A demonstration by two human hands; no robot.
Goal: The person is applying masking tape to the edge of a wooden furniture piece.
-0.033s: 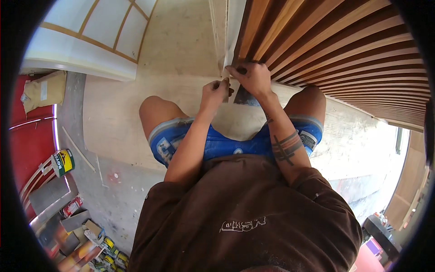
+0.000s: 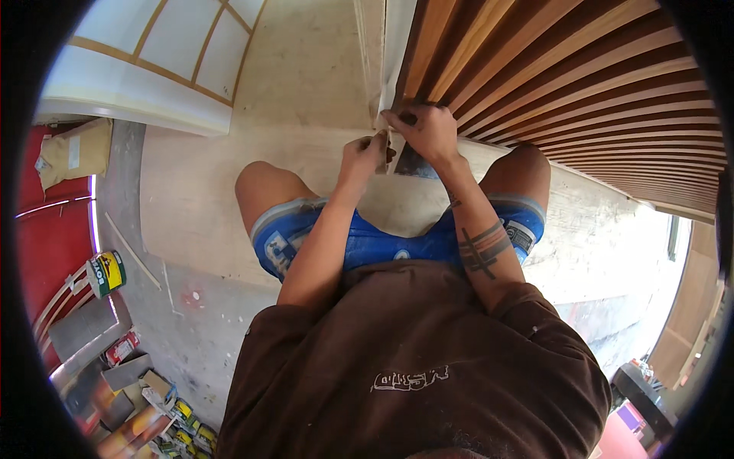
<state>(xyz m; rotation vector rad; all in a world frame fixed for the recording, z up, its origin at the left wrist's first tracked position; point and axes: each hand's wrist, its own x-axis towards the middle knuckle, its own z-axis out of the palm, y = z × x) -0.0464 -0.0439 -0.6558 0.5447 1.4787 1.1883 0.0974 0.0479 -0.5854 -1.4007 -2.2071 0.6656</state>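
Observation:
My left hand (image 2: 361,162) is closed, its fingertips pinched together beside the lower end of an upright pale panel edge (image 2: 371,53). A small thin tan piece (image 2: 381,166) shows by its fingers; most of it is hidden. Just to the right, my right hand (image 2: 430,131) is curled, with thumb and forefinger pressed together at the foot of the narrow white edge (image 2: 392,53). What it grips, if anything, is hidden. Both hands nearly meet. Beneath my right wrist lies a dark flat piece (image 2: 416,164) on the pale plywood (image 2: 191,176).
Brown wooden slats (image 2: 535,69) rise at the right, close to my right hand. A white panel with wooden grid bars (image 2: 172,42) stands at far left. A paint can (image 2: 106,274), a brown paper bag (image 2: 80,155) and several cluttered containers (image 2: 180,428) sit along the left.

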